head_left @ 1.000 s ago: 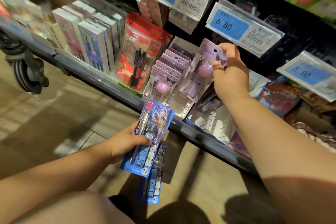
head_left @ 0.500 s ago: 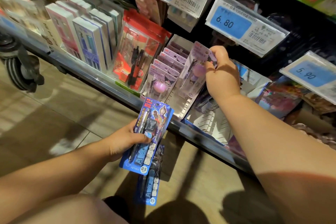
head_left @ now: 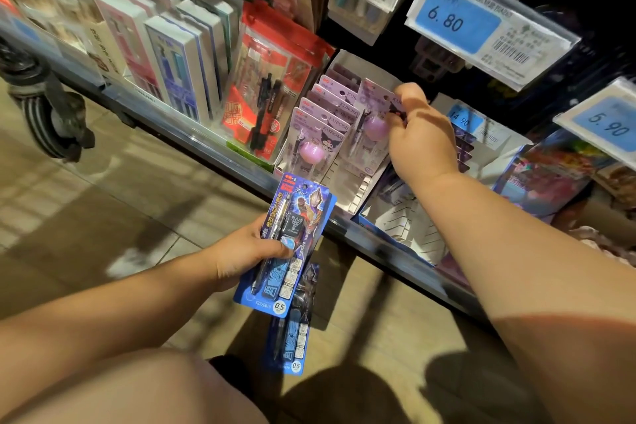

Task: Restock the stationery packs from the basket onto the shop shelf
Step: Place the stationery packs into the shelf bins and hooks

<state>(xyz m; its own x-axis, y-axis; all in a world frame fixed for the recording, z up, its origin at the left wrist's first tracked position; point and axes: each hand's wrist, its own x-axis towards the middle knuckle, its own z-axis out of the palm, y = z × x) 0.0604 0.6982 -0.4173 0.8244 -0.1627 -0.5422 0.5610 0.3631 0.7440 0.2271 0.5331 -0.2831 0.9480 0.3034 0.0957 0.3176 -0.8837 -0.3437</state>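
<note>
My right hand (head_left: 418, 138) pinches the top of a purple Kuromi pen pack (head_left: 370, 120) with a pink ball charm, holding it inside the white display box (head_left: 347, 196) on the low shelf, just right of a row of matching purple packs (head_left: 318, 129). My left hand (head_left: 246, 249) grips blue hero-themed pen packs (head_left: 292, 241) below the shelf edge; another blue pack (head_left: 294, 330) hangs lower behind the front one. The basket is not in view.
Left of the purple row stand red pen packs (head_left: 272, 89) and white boxed pen sets (head_left: 179, 55). Blue price tags (head_left: 481, 24) jut out above. A second white box (head_left: 409, 224) sits right of my arm. A cart wheel (head_left: 44, 107) stands on the tiled floor at left.
My right hand has lowered the purple pack down and leftward into the display box beside the row. My left hand with the blue packs has stayed about where it was.
</note>
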